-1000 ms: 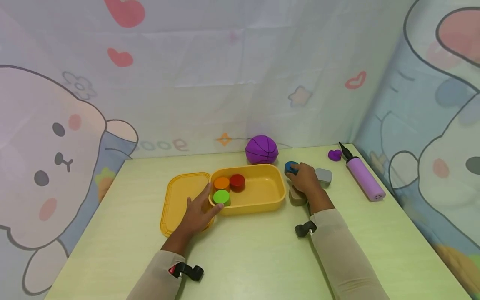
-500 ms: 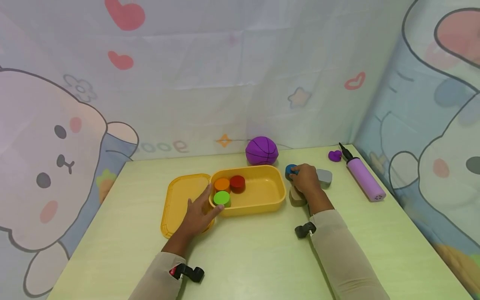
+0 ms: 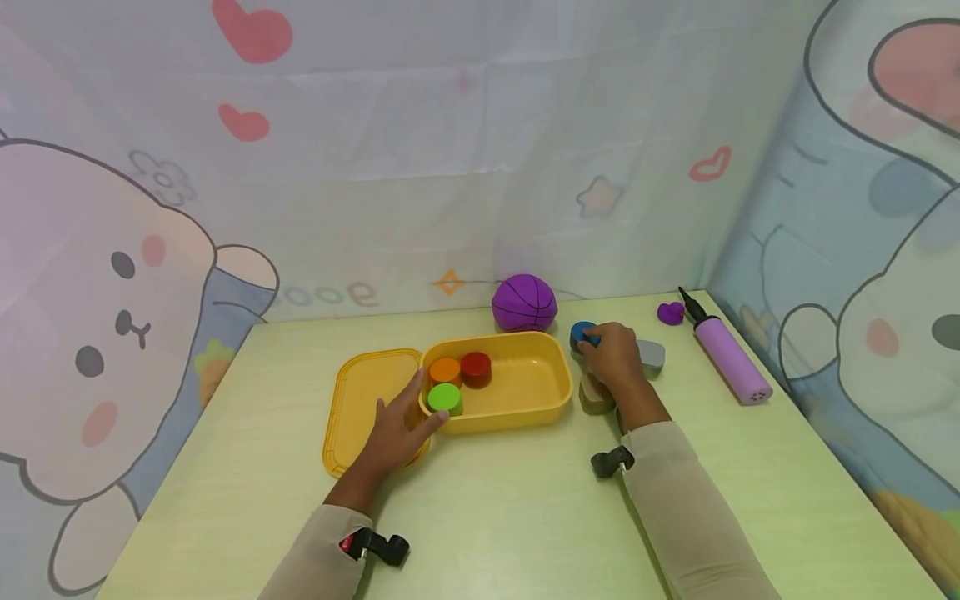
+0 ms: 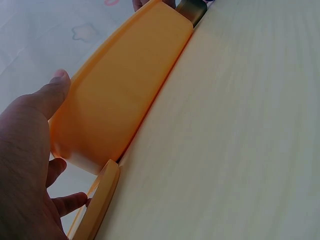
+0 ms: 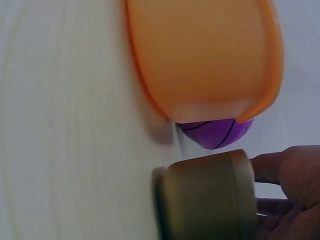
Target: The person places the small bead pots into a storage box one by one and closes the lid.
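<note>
A yellow plastic box (image 3: pixel 498 423) stands in the middle of the table. Inside its left end are an orange cylinder (image 3: pixel 446 372), a red cylinder (image 3: pixel 476 370) and a green cylinder (image 3: pixel 445 399). My left hand (image 3: pixel 393 433) rests at the box's left front corner, thumb on the rim and fingers fairly straight. Right of the box, my right hand (image 3: pixel 617 358) pinches a small blue cylinder (image 3: pixel 582 336) between thumb and finger. Under that hand sits a brownish rounded block (image 3: pixel 596 395), seen close in the right wrist view. A grey block (image 3: pixel 651 357) lies beside the hand, partly hidden.
A yellow lid (image 3: pixel 360 392) lies left of the box, partly beneath my left hand. Behind the box sits a purple ball (image 3: pixel 524 303) against the cloth backdrop. Farther right are a purple heart-shaped piece (image 3: pixel 671 313) and a lilac hand pump (image 3: pixel 731 360).
Almost nothing has moved. The right hand stays at the blue cylinder with only slight finger movement, and the left hand stays at the box corner. The head view has shifted very slightly.
</note>
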